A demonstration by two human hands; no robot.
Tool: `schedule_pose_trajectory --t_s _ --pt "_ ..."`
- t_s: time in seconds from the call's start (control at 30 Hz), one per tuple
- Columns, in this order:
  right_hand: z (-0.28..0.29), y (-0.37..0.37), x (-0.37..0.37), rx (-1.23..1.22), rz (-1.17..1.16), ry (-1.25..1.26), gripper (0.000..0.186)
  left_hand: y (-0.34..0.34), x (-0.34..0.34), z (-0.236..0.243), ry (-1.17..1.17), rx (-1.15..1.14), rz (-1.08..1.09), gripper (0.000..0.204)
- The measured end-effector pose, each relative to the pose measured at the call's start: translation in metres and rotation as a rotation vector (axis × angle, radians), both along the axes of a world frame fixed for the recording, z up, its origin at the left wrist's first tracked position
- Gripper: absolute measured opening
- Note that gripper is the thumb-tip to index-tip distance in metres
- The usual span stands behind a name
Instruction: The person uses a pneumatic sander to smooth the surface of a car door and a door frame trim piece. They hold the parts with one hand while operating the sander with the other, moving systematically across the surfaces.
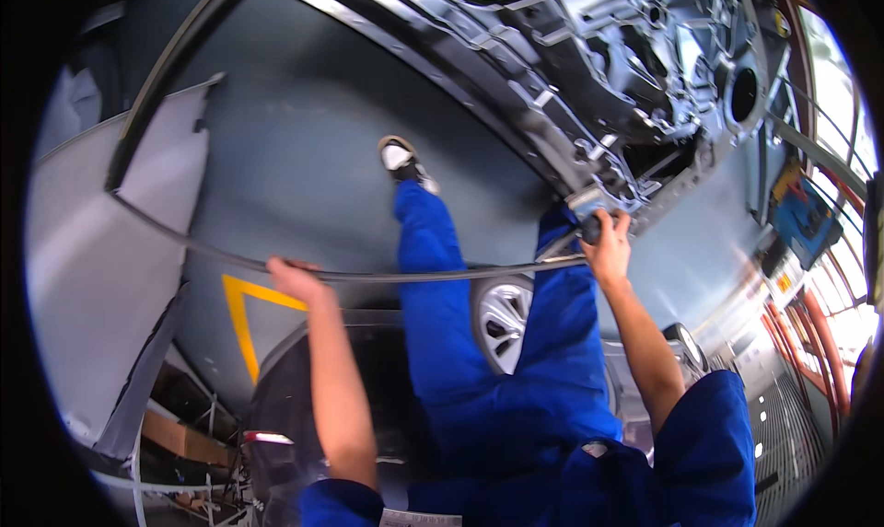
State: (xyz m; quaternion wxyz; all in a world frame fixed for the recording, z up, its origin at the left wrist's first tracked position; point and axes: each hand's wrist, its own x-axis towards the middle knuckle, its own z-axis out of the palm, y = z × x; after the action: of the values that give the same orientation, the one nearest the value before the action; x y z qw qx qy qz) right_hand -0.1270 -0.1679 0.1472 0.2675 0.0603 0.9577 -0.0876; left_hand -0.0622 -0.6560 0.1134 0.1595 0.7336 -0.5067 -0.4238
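Observation:
A bare metal car door (525, 76) with an open inner panel fills the upper right. Its thin, dark window frame (433, 276) curves across in front of my legs and bends up at the far left. My left hand (299, 277) is closed around the frame's near bar, left of my legs; its fingertips are partly hidden. At the frame's right end, by the door's corner, my right hand (608, 249) closes its thumb and fingers on a small dark rounded piece (590, 229). Whether that piece is loose or fixed to the door cannot be made out.
Close to my legs stands a dark car (322, 380) with a silver wheel (505, 320). A pale grey panel (101, 232) is at the left, above a rack with a cardboard box (184, 438). Yellow tape (237, 324) marks the floor. A blue machine (806, 219) stands at right.

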Motion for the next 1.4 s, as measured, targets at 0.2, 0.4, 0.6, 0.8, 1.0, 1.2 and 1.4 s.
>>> schedule_pose_trajectory --t_s 0.2,0.4,0.6,0.8,1.0,1.2,1.4 --pt "-0.016 -0.089 -0.031 -0.108 0.087 0.084 0.067 -0.008 -0.002 0.025 -0.101 0.292 -0.018 0.032" --pt "0.004 -0.177 -0.102 -0.231 0.008 0.015 0.066 -0.043 0.019 0.042 -0.259 0.585 -0.263 0.042" --pt "0.01 -0.191 -0.117 -0.279 -0.034 0.051 0.074 -0.093 -0.003 0.084 -0.327 0.644 -0.428 0.062" --pt "0.006 -0.178 -0.128 -0.275 -0.209 0.119 0.068 -0.172 -0.043 0.081 -0.363 0.545 -0.416 0.048" --pt "-0.004 -0.206 -0.11 -0.206 -0.278 0.193 0.059 -0.293 -0.092 0.071 -0.294 0.451 -0.549 0.051" --pt "0.01 -0.327 -0.138 -0.191 -0.609 0.215 0.055 -0.415 -0.139 0.072 -0.244 0.291 -0.79 0.088" --pt "0.016 -0.356 -0.154 -0.262 -0.958 0.291 0.053 -0.404 -0.194 0.066 -0.618 0.057 -1.144 0.103"
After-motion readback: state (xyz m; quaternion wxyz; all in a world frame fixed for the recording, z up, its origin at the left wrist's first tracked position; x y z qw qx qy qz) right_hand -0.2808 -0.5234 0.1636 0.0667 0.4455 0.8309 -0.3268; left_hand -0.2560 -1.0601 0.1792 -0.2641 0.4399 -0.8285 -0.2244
